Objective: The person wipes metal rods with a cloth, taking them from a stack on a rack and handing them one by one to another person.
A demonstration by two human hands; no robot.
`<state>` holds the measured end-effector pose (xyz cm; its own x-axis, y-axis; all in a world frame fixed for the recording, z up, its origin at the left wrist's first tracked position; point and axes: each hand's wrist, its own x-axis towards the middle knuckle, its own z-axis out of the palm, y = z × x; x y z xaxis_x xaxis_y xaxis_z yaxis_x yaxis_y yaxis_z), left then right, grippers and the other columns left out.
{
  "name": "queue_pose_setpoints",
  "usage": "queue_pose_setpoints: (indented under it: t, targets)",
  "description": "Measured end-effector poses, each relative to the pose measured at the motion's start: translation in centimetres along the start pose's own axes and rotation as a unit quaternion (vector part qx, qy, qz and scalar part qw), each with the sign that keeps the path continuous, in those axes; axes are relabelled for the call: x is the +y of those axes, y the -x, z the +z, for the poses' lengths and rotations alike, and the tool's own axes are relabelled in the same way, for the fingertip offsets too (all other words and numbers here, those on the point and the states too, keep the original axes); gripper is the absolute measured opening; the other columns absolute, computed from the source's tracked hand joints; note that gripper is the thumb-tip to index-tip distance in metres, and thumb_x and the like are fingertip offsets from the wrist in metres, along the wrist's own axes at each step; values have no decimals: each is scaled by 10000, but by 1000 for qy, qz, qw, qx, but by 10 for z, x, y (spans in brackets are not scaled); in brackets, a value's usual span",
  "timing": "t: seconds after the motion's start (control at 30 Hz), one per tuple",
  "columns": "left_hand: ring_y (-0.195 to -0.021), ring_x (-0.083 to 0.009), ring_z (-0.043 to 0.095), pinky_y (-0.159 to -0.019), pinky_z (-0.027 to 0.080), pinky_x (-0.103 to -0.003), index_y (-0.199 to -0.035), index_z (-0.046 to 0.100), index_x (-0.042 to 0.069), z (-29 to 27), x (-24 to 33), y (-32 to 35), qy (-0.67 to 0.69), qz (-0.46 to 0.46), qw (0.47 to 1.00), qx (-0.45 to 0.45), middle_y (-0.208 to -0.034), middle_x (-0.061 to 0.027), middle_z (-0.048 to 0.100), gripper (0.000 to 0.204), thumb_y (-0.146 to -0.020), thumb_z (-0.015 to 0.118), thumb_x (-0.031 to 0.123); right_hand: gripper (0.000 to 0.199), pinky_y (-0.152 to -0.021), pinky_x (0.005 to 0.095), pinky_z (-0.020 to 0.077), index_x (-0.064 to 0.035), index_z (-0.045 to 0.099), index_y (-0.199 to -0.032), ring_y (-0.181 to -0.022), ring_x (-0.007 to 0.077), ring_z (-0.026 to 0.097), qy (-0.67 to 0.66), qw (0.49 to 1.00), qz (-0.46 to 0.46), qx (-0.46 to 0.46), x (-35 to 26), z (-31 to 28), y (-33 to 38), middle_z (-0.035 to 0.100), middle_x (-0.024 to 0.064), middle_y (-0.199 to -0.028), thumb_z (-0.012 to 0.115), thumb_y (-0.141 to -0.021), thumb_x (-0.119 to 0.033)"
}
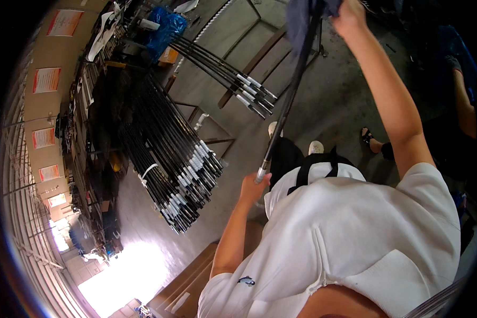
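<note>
My left hand [253,188] is closed round the pale lower end of a long black pole [290,98], close to my waist. The pole slants up and away to the right. Near its far end my right hand [350,20], arm stretched out, grips a dark grey-blue cloth [300,21] that lies against the pole. The top of the pole runs out of the picture. Left of me lies a large bundle of similar black poles [183,164] with white and silver ends, and a white tie [150,170] goes round part of it.
A smaller group of poles [225,71] rests on a metal frame [262,50] ahead, near a blue plastic bag [167,32]. Cardboard [196,275] lies at my lower left. Another person's arm [464,100] and sandalled foot [373,142] are at the right.
</note>
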<state>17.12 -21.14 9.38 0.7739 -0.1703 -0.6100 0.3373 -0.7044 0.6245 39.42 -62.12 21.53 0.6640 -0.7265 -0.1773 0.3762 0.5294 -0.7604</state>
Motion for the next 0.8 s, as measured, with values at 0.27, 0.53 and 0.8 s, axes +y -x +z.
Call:
queue_pose_setpoints:
  t: [0.27, 0.53, 0.8]
  targets:
    - [-386, -61, 337, -352, 280, -239, -845, 415, 101, 1, 26, -123, 427, -9, 904, 25, -508, 38, 347, 275, -833, 624, 280, 305, -981, 423, 369, -162, 589, -1025, -1104, 218, 502, -141, 965, 188, -119, 56, -158, 28, 563, 32, -1161, 647, -774, -325]
    - [-349, -108, 323, -308, 260, -271, -838, 343, 119, 37, 60, -342, 554, -69, 817, 149, -510, 1, 328, 190, -844, 517, 195, 485, -964, 415, 378, -110, 514, -1216, -1115, 245, 483, -86, 916, 387, 51, 76, -271, 193, 530, 50, -1219, 486, -859, -437]
    - [-407, -144, 389, -363, 336, -288, -1076, 367, 42, 82, 61, -493, 504, -107, 814, 267, -604, -54, 413, 356, -799, 573, 132, 596, -997, 452, 350, -76, 443, -1282, -1154, 312, 456, -62, 910, 338, 233, 67, -290, 249, 474, 109, -1286, 446, -860, -497]
